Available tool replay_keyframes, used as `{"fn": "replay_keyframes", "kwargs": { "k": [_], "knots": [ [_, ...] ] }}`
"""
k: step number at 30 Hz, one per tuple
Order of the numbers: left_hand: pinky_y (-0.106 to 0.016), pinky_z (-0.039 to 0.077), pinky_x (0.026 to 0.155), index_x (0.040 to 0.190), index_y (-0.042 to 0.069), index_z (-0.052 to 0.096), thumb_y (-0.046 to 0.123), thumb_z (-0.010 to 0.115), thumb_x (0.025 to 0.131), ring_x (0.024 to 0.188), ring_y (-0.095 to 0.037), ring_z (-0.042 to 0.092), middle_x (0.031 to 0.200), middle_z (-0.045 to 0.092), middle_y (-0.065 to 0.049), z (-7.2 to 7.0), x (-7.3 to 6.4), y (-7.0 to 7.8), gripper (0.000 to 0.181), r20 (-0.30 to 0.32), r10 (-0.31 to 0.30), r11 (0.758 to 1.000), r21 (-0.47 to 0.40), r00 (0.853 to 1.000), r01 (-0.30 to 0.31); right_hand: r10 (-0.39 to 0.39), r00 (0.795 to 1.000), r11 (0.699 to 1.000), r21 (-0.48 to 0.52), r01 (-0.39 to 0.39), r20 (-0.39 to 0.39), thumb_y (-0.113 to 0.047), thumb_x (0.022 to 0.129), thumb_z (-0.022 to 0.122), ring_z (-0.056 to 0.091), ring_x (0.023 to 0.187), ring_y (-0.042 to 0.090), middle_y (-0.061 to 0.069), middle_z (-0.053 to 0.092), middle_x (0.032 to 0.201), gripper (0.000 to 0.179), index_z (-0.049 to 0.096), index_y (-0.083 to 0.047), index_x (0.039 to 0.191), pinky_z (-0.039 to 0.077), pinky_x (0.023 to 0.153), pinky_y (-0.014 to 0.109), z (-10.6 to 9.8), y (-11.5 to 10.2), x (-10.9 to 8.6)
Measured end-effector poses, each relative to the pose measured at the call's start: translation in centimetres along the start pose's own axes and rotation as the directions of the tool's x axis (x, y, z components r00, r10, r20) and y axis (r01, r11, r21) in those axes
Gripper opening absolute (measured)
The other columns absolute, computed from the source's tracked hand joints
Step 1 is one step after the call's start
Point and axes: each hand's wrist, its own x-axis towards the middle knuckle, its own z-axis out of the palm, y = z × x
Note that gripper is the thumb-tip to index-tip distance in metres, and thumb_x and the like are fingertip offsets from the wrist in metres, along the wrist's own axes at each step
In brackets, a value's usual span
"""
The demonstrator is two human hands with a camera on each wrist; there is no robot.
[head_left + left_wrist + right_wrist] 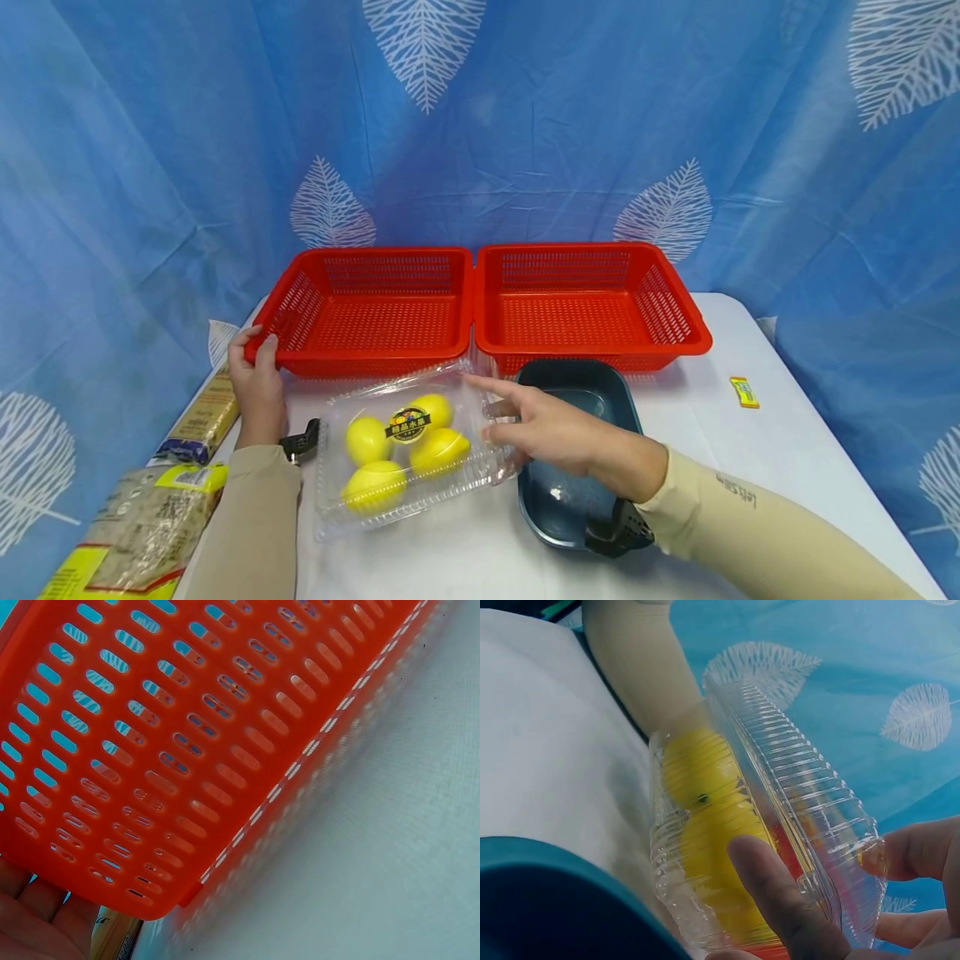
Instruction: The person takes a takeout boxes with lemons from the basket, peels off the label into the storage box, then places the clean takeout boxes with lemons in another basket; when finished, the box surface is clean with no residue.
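My left hand [257,392] grips the front left corner of the left red basket [375,363], thumb over the rim. In the left wrist view its fingers lie against the slotted basket wall [225,761]. My right hand [551,429] holds a clear plastic clamshell box [330,471] by its right end, in front of the baskets. Inside the box are several yellow lemons [370,440], under a black and gold label [408,425]. The right wrist view shows the thumb [780,900] on one side of the box and fingers on the other.
A second red basket [585,354] adjoins on the right. A dark blue tub [551,512] stands under my right forearm. Toward the right edge lies a small yellow packet [745,392]. Two packaged bags, a gold one [202,417] and a clear-and-yellow one [150,521], lie at left.
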Motion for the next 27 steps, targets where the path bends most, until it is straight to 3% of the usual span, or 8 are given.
{"fn": "replay_keyframes", "kwargs": {
  "k": [7,16,22,27],
  "knots": [
    [-0.036,0.042,0.114,0.144,0.014,0.051,0.018,0.060,0.108,0.137,-0.026,0.043,0.153,0.041,-0.008,0.2,-0.1,0.0,0.037,0.002,0.020,1.000,0.007,1.000,-0.020,0.005,1.000,1.000,0.014,-0.005,0.000,-0.008,0.099,0.072,0.063,0.116,0.035,0.026,0.041,0.156,0.076,0.039,-0.026,0.165,0.063,0.076,0.046,0.3,0.9,0.0],
    [-0.033,0.042,0.113,0.147,0.016,0.047,0.020,0.060,0.109,0.142,-0.026,0.040,0.157,0.039,-0.007,0.2,-0.3,0.3,0.040,0.012,-0.010,1.000,0.003,1.000,0.010,-0.028,1.000,1.000,-0.013,0.028,0.008,-0.010,0.101,0.070,0.063,0.117,0.036,0.029,0.036,0.158,0.076,0.036,-0.026,0.166,0.062,0.081,0.044,0.8,1.5,0.3],
    [-0.032,0.042,0.113,0.148,0.017,0.046,0.022,0.060,0.109,0.143,-0.025,0.039,0.159,0.038,-0.005,0.2,-0.3,0.4,0.042,0.021,-0.017,0.999,0.038,1.000,0.016,-0.003,1.000,0.998,0.055,0.004,-0.007,-0.006,0.101,0.069,0.066,0.113,0.035,0.030,0.029,0.162,0.079,0.032,-0.027,0.168,0.063,0.078,0.044,1.9,1.8,0.5],
    [-0.029,0.044,0.110,0.148,0.019,0.046,0.024,0.061,0.109,0.143,-0.023,0.039,0.159,0.038,-0.003,0.1,-0.2,0.5,0.043,0.030,-0.030,0.998,0.052,0.999,0.028,0.014,1.000,0.999,0.032,-0.013,-0.020,-0.005,0.100,0.070,0.066,0.112,0.038,0.030,0.024,0.165,0.084,0.029,-0.030,0.168,0.062,0.080,0.048,2.5,2.0,0.5]
  ]
}}
